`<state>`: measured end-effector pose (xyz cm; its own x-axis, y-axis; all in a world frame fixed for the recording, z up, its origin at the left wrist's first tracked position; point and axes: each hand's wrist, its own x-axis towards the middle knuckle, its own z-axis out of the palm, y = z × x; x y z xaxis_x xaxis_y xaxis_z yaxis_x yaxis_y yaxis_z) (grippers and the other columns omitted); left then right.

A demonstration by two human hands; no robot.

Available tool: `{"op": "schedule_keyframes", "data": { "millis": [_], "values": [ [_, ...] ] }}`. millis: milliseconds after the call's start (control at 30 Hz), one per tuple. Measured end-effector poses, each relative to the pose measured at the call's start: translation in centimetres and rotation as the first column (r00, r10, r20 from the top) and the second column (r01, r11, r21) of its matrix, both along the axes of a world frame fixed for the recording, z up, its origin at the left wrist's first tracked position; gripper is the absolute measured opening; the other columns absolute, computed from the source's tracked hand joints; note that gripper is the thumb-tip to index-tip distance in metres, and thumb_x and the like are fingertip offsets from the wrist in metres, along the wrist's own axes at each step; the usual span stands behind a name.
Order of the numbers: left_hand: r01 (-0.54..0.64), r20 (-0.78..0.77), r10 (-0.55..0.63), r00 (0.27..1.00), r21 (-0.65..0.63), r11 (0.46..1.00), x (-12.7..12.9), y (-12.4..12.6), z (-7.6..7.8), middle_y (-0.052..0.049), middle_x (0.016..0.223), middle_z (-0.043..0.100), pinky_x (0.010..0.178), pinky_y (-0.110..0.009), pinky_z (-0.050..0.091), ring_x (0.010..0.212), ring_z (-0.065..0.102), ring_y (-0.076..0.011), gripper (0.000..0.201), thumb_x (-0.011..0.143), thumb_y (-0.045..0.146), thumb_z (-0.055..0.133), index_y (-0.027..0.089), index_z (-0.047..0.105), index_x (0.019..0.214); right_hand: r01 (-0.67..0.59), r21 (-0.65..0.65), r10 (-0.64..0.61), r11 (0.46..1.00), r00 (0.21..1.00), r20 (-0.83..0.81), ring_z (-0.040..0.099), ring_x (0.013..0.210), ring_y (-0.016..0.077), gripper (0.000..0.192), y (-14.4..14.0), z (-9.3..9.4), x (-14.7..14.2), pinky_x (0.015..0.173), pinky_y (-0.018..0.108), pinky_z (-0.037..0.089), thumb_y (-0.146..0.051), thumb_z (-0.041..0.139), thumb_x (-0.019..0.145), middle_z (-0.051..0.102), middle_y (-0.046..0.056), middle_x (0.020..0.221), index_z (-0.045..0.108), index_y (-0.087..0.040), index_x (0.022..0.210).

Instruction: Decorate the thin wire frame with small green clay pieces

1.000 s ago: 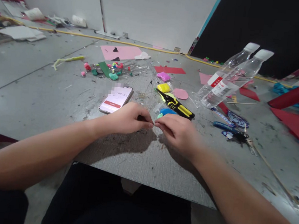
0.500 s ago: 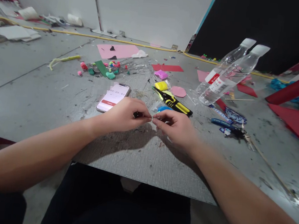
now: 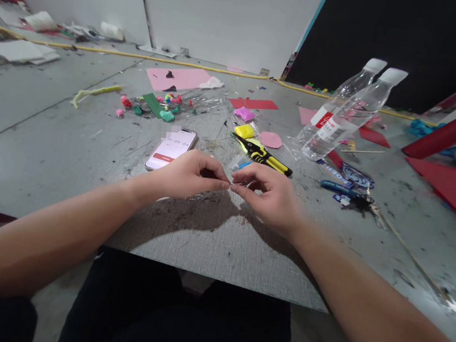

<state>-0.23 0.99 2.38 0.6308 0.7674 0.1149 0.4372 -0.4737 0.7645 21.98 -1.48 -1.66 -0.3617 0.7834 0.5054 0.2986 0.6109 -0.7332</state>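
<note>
My left hand [image 3: 195,176] is closed in a pinch, its thumb and forefinger meeting at the middle of the view. Facing it, my right hand [image 3: 268,193] pinches too, with a small shiny bit between its fingers. What each holds is too small to name. Both sets of fingertips almost touch, above the table's near part. Just behind my left hand lies a phone [image 3: 171,147] showing a running timer. Beyond my right hand are black and yellow pliers [image 3: 264,155] and a small blue piece [image 3: 244,165], partly hidden by that hand.
Two clear bottles [image 3: 342,117] stand at the right, near keys with a blue strap [image 3: 343,190]. Yellow [image 3: 244,131] and purple clay packets [image 3: 244,113] lie behind the pliers. Pink paper [image 3: 178,79] and colourful clay scraps [image 3: 166,115] are farther back. Red sheets [image 3: 447,189] lie at far right.
The dark gap between my left fingers has closed up. My right hand is slightly more open above the thumb and hides more of the blue piece. The timer has advanced one second.
</note>
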Motion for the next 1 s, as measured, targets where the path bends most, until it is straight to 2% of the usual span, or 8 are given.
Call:
{"op": "schedule_keyframes", "data": {
  "millis": [200,333,400,500,600,733,833,1000],
  "values": [
    [0.034,0.082,-0.006,0.997,-0.350,0.936,-0.2,0.1,0.2,0.000,0.063,0.066,0.055,-0.023,0.041,0.058,0.056,-0.0099,0.015,0.083,0.028,0.074,0.017,0.076,0.074,-0.099,0.263,0.111,0.960,0.993,-0.031,0.070,0.078,0.0152,0.016,-0.2,-0.1,0.0,0.069,0.030,0.055,-0.010,0.068,0.093,0.075,0.001,0.084,0.071,-0.024,0.086],
    [0.070,0.107,-0.028,0.994,-0.415,0.907,-0.5,0.3,-0.1,-0.002,0.068,0.070,0.053,-0.024,0.039,0.061,0.060,-0.0117,0.015,0.083,0.031,0.074,0.017,0.078,0.078,-0.101,0.347,0.122,0.932,0.992,-0.039,0.072,0.081,0.0156,0.020,-0.5,0.1,0.0,0.075,0.031,0.058,-0.007,0.064,0.094,0.077,0.002,0.085,0.071,-0.024,0.087],
    [0.058,0.101,-0.026,0.995,-0.322,0.945,-0.4,0.3,-0.3,-0.001,0.066,0.068,0.052,-0.024,0.038,0.058,0.057,-0.0110,0.016,0.085,0.031,0.072,0.017,0.077,0.079,-0.062,0.277,0.075,0.959,0.997,-0.036,0.070,0.077,0.0154,0.012,-0.6,0.3,-0.1,0.069,0.030,0.056,-0.013,0.069,0.093,0.076,0.002,0.084,0.070,-0.023,0.086],
    [0.037,0.086,-0.039,0.996,0.030,0.999,-0.2,0.2,-0.6,-0.001,0.067,0.068,0.057,-0.025,0.042,0.061,0.058,-0.0113,0.015,0.087,0.027,0.071,0.016,0.075,0.077,-0.012,-0.001,0.012,1.000,0.999,-0.039,0.066,0.068,0.0141,0.011,-0.6,0.4,-0.3,0.057,0.027,0.052,-0.028,0.075,0.090,0.072,0.002,0.079,0.069,-0.021,0.085],
    [0.076,0.045,-0.100,0.994,0.379,0.922,-0.1,0.2,-0.9,-0.004,0.074,0.071,0.064,-0.026,0.046,0.067,0.062,-0.0127,0.016,0.091,0.024,0.067,0.017,0.075,0.079,-0.038,-0.308,0.010,0.950,0.996,-0.092,0.066,0.066,0.0149,0.020,-0.3,0.2,-0.4,0.052,0.027,0.050,-0.039,0.067,0.093,0.070,0.003,0.079,0.068,-0.019,0.091],
    [0.080,0.029,-0.111,0.993,0.520,0.851,-0.3,0.3,-1.0,-0.006,0.080,0.073,0.067,-0.027,0.050,0.072,0.066,-0.0141,0.016,0.094,0.022,0.065,0.018,0.076,0.084,-0.099,-0.452,0.069,0.886,0.994,-0.082,0.065,0.066,0.0153,0.024,0.0,0.1,-0.4,0.050,0.027,0.049,-0.042,0.064,0.093,0.069,0.004,0.081,0.065,-0.019,0.091],
    [0.043,0.081,-0.085,0.993,0.421,0.906,-0.4,0.4,-0.7,-0.004,0.077,0.073,0.067,-0.027,0.049,0.070,0.066,-0.0138,0.014,0.091,0.024,0.068,0.019,0.077,0.082,-0.094,-0.358,0.090,0.929,0.996,-0.027,0.062,0.065,0.0139,0.022,0.0,0.3,-0.2,0.056,0.027,0.049,-0.039,0.061,0.096,0.067,0.002,0.077,0.063,-0.019,0.087],
    [0.041,0.113,-0.028,0.993,-0.116,0.992,-0.9,0.7,-0.1,-0.002,0.068,0.070,0.056,-0.025,0.044,0.062,0.060,-0.0128,0.012,0.083,0.029,0.075,0.019,0.078,0.077,-0.171,-0.061,0.177,0.983,0.978,0.113,0.063,0.069,0.0138,0.017,0.1,0.8,0.5,0.065,0.028,0.048,-0.025,0.057,0.099,0.069,0.002,0.076,0.066,-0.019,0.086]
  ]
}}
